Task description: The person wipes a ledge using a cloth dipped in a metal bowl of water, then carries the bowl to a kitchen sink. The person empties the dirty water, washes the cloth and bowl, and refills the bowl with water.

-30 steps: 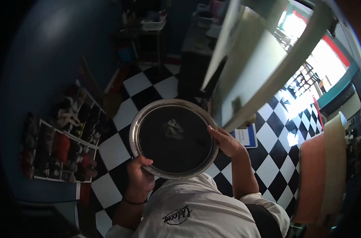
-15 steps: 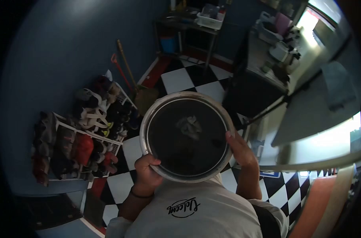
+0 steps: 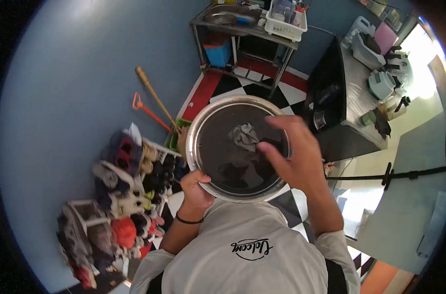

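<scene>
A round metal basin (image 3: pixel 242 198) of dark water is in front of my chest. In the water lies a crumpled grey cloth (image 3: pixel 245 136), partly above the surface. My left hand (image 3: pixel 197 192) grips the basin's rim at the lower left, thumb on top and fingers underneath. Over the right side of the basin is my right hand (image 3: pixel 299 152), thumb and fingers spread apart and nothing held between them. Its thumb tip is close to the cloth; whether they touch I cannot tell.
Shoes (image 3: pixel 125 232) fill a rack on the left, near a wooden-handled broom (image 3: pixel 154 93) and an orange-handled tool (image 3: pixel 152 112). Ahead stands a metal sink table (image 3: pixel 242 29) with a white basket (image 3: pixel 285 30). A counter (image 3: pixel 353 83) with containers is at right.
My right hand has let go of the basin's right rim and moved over the water, opening. My left hand keeps its grip. The view has tilted up and brightened, showing the sink.
</scene>
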`<state>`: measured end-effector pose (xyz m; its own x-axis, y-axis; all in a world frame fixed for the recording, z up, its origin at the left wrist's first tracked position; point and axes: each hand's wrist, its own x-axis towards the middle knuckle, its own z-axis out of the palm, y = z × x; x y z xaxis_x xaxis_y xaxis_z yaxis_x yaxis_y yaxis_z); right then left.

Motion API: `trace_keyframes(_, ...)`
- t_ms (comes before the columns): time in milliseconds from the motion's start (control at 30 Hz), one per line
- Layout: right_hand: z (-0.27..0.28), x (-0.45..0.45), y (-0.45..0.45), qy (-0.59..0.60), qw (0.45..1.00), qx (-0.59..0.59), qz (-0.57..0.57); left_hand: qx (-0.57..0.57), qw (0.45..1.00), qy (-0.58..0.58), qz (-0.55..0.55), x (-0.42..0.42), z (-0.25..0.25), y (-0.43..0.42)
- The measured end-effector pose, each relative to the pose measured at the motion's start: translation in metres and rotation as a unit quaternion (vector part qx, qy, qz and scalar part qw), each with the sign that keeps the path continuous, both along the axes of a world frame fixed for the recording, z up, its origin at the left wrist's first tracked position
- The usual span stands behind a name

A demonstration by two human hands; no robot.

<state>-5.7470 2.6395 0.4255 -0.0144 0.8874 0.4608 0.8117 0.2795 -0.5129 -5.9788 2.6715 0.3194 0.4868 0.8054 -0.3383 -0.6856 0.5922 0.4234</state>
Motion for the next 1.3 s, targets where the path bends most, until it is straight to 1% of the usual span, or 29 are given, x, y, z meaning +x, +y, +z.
trace_keyframes(67, -0.005, -0.005, 0.069, -0.049, 0.993, -0.087, 0.055, 0.003, 1.000, 0.016, -0.016, 0.009, -0.010, 0.054)
trace_keyframes(100, -0.009, -0.007, 0.103, -0.111, 0.983, -0.136, 0.049, 0.008, 0.999, 0.029, -0.017, 0.014, -0.013, 0.083)
trace_keyframes(167, -0.026, -0.007, 0.166, -0.231, 0.941, -0.242, 0.045, -0.002, 0.998, 0.052, -0.027, 0.020, -0.024, 0.141)
trace_keyframes(267, -0.040, 0.005, 0.250, -0.244, 0.934, -0.259, 0.036, -0.010, 0.997, 0.046, -0.061, 0.036, -0.034, 0.223)
trace_keyframes(300, -0.037, 0.009, 0.272, -0.230, 0.932, -0.280, 0.032, -0.012, 0.996, 0.036, -0.086, 0.042, -0.038, 0.250)
trace_keyframes(333, -0.033, 0.014, 0.294, -0.217, 0.928, -0.300, 0.029, -0.022, 0.995, 0.033, -0.086, 0.048, -0.040, 0.273)
trace_keyframes(467, -0.045, 0.040, 0.389, -0.198, 0.914, -0.351, 0.055, -0.043, 0.995, -0.004, -0.085, 0.084, -0.026, 0.365)
trace_keyframes(500, -0.050, 0.045, 0.411, -0.201, 0.911, -0.357, 0.044, -0.045, 0.995, -0.017, -0.084, 0.093, -0.027, 0.387)
trace_keyframes(567, -0.064, 0.054, 0.452, -0.213, 0.905, -0.367, 0.025, -0.029, 0.998, -0.002, -0.049, 0.113, -0.048, 0.428)
trace_keyframes(667, -0.079, 0.083, 0.521, -0.267, 0.890, -0.367, 0.043, -0.031, 0.999, 0.017, -0.025, 0.145, -0.062, 0.490)
trace_keyframes(767, -0.101, 0.119, 0.592, -0.267, 0.890, -0.362, 0.071, -0.038, 0.999, 0.026, -0.021, 0.173, -0.060, 0.552)
trace_keyframes(867, -0.098, 0.148, 0.665, -0.240, 0.879, -0.395, 0.116, -0.053, 0.998, 0.044, -0.007, 0.200, -0.073, 0.614)
trace_keyframes(967, -0.087, 0.182, 0.732, -0.096, 0.890, -0.430, 0.116, -0.053, 0.996, 0.069, 0.012, 0.224, -0.083, 0.669)
trace_keyframes(1067, -0.118, 0.228, 0.796, 0.133, 0.902, -0.383, 0.151, -0.038, 0.997, 0.069, 0.008, 0.251, -0.090, 0.734)
trace_keyframes(1100, -0.128, 0.241, 0.814, 0.167, 0.911, -0.342, 0.156, -0.037, 0.997, 0.072, -0.002, 0.255, -0.094, 0.754)
trace_keyframes(1133, -0.137, 0.248, 0.828, 0.327, 0.851, -0.387, 0.135, -0.043, 0.996, 0.073, -0.013, 0.255, -0.101, 0.771)
trace_keyframes(1167, -0.144, 0.255, 0.844, 0.476, 0.769, -0.412, 0.111, -0.045, 0.996, 0.072, -0.026, 0.259, -0.113, 0.793)
trace_keyframes(1200, -0.147, 0.264, 0.860, 0.610, 0.667, -0.419, 0.087, -0.045, 0.996, 0.068, -0.040, 0.264, -0.127, 0.818)
trace_keyframes(1233, -0.151, 0.270, 0.869, 0.714, 0.575, -0.391, 0.082, -0.037, 0.995, 0.079, -0.053, 0.264, -0.155, 0.837)
trace_keyframes(1300, -0.152, 0.281, 0.886, 0.785, 0.491, -0.368, 0.087, -0.063, 0.989, 0.064, -0.118, 0.271, -0.147, 0.875)
